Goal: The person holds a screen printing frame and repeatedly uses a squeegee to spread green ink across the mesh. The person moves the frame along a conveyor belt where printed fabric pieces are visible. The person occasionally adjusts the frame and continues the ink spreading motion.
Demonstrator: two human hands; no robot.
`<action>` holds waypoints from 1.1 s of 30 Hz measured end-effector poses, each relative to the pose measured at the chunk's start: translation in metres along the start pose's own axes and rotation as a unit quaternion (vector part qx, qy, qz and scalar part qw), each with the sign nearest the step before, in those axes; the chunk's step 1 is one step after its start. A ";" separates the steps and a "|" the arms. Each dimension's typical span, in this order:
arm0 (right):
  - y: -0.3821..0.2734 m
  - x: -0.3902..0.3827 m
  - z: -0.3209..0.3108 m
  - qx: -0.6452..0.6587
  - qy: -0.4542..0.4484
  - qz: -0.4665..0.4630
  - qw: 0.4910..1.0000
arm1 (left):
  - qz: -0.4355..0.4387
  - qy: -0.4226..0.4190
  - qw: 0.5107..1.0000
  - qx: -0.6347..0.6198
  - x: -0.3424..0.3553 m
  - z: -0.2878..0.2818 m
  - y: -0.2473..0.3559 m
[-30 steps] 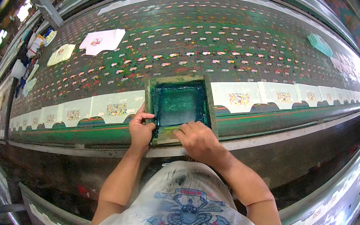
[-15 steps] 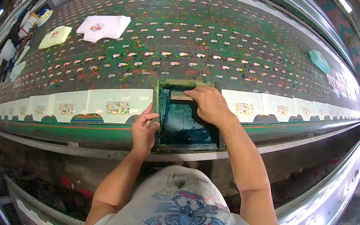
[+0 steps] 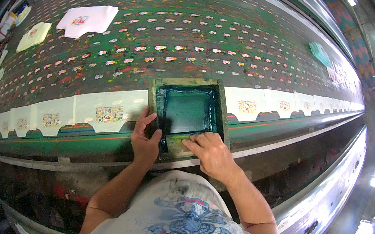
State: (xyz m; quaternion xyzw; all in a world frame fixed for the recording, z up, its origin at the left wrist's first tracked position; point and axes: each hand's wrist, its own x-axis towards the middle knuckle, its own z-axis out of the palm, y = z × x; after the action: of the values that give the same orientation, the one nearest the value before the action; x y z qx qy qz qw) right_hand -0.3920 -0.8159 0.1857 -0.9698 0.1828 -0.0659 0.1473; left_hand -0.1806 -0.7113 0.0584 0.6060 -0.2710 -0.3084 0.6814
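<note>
A square wooden screen frame (image 3: 151, 91) with dark teal ink around its mesh lies over the row of white printed fabric pieces (image 3: 82, 98) along the near edge of the long table. My left hand (image 3: 145, 141) is at the frame's left side, fingers curled against its outer edge. My right hand (image 3: 211, 154) is closed on a yellowish squeegee (image 3: 177, 140) at the frame's near end. The squeegee's blade is mostly hidden. Printed cream pieces (image 3: 248, 103) continue to the right of the frame.
Pink (image 3: 87, 19), yellow (image 3: 33, 36) and turquoise (image 3: 319, 53) fabric stacks sit on the speckled green table (image 3: 198, 33). A metal rail (image 3: 48, 166) runs along the near edge, above a dark gap. A shiny panel (image 3: 330, 183) stands at lower right, beside a concrete floor (image 3: 367, 155).
Over the last half second my right hand has pulled the squeegee from the frame's far end back to its near end. The view has shifted, and my left hand stays at the frame's side.
</note>
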 end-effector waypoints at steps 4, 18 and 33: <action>-0.003 -0.014 0.002 0.037 -0.024 0.033 0.998 | 0.077 -0.029 0.981 0.176 0.000 0.000 0.010; 0.093 -0.116 0.018 0.279 0.271 0.240 0.890 | 0.161 -0.015 0.983 0.087 -0.002 0.070 0.009; 0.254 -0.234 -0.033 0.313 0.272 0.175 0.893 | 0.102 -0.017 0.994 0.023 -0.023 0.252 -0.042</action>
State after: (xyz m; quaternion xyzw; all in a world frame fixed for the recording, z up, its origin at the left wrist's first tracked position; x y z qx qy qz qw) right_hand -0.6993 -0.9627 0.1208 -0.7703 0.3523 -0.3539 0.3967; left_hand -0.3871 -0.8628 0.0472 0.5856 -0.3494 -0.2412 0.6905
